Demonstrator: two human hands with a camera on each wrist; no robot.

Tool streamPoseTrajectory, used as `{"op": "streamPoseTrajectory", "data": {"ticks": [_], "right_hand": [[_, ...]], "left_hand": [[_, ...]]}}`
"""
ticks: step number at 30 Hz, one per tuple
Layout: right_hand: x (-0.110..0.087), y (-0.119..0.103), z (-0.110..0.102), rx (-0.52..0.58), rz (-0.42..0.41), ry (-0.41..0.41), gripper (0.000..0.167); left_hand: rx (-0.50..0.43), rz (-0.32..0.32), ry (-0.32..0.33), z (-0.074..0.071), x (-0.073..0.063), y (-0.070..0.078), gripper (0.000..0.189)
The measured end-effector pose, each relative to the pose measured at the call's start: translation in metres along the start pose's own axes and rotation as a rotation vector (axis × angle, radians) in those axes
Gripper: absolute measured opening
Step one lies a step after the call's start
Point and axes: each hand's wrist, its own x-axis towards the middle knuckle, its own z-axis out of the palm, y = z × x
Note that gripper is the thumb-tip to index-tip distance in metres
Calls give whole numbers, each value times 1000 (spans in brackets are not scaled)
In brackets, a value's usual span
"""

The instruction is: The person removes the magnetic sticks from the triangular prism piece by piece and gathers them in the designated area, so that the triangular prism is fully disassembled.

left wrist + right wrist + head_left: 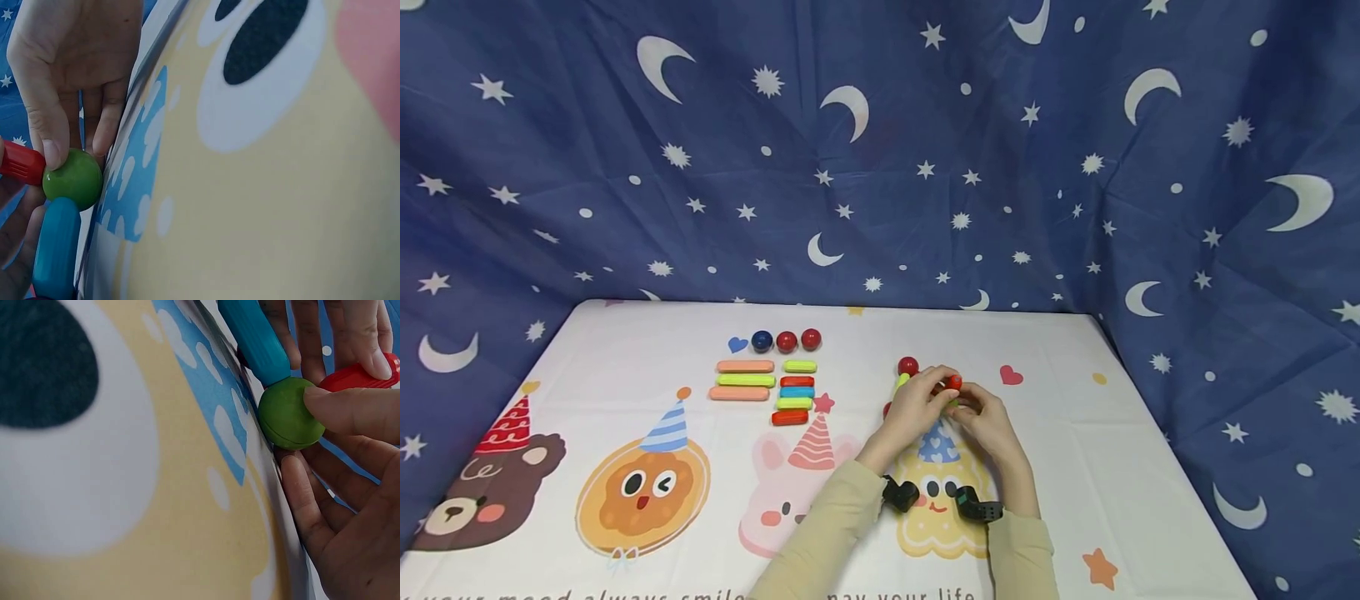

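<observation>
Both hands work close together over the right half of the table. My left hand (912,410) pinches a short red rod (357,376), its end set against a green ball (75,180). On that ball lies the thumb of my right hand (992,425), with its fingers around the far side. A blue rod (57,247) also meets the green ball, angled away from the red one. Behind the left hand, a red ball (907,366) and a yellow-green rod (902,382) show in the head view. Another red ball (887,409) peeks out beside the left hand, mostly hidden.
Left of the hands lie a dark blue ball (762,341) and two red balls (787,342) in a row. Below them are longer orange rods (745,367), a long yellow-green rod (746,380) and several short rods (797,392). A starry blue curtain (880,167) hangs behind the table.
</observation>
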Motion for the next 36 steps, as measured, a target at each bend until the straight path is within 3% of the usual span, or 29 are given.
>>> {"op": "streamPoseTrajectory", "data": {"ticks": [4,17,36], "right_hand": [[0,0,-1,-16,1,-8,40],[2,0,-1,-38,2,7,39],[1,0,-1,-41,-4,3,38]], "left_hand": [[33,15,13,0,0,0,21],[93,-43,11,1,1,1,18],[87,-60,18,2,0,2,18]]}}
